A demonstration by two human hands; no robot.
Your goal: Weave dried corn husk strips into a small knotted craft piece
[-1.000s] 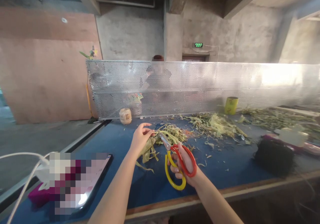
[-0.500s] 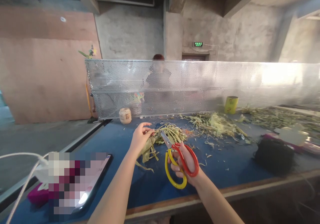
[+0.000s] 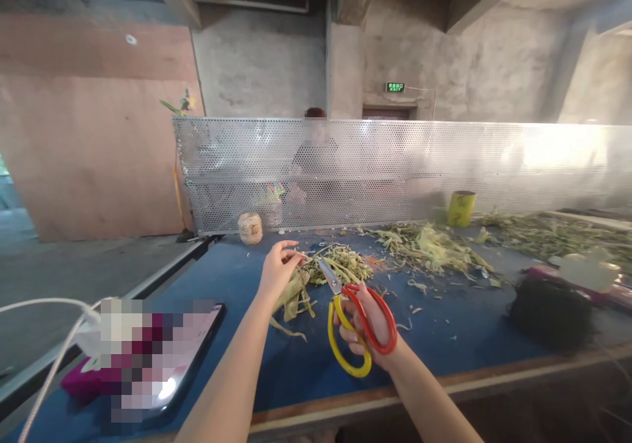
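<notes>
My right hand (image 3: 368, 324) grips a pair of scissors (image 3: 336, 286) with one red and one yellow handle loop. Their blades point up and left, over a pile of dried plant stems (image 3: 348, 262) on the blue tabletop (image 3: 296, 377). At the left edge of that pile, my left hand (image 3: 279, 268) is closed in a pinch, thumb against finger, on a thin dried plant stem close to the blade tips. Pale dry leaves (image 3: 292, 301) lie below the left fingers, partly hidden by the wrist.
A phone (image 3: 192, 357) and a magenta object (image 3: 81, 378) lie at left beside a white cable (image 3: 54, 364). Behind stand a twine roll (image 3: 250, 228), a yellow cup-like container (image 3: 461, 208) and a perforated metal screen (image 3: 237, 166). More dried stems (image 3: 429, 249) and a black bundle (image 3: 550, 311) occupy the right.
The whole view has shifted slightly, moving things a little to the right in the picture. Both hands and the scissors keep almost the same pose over the pile.
</notes>
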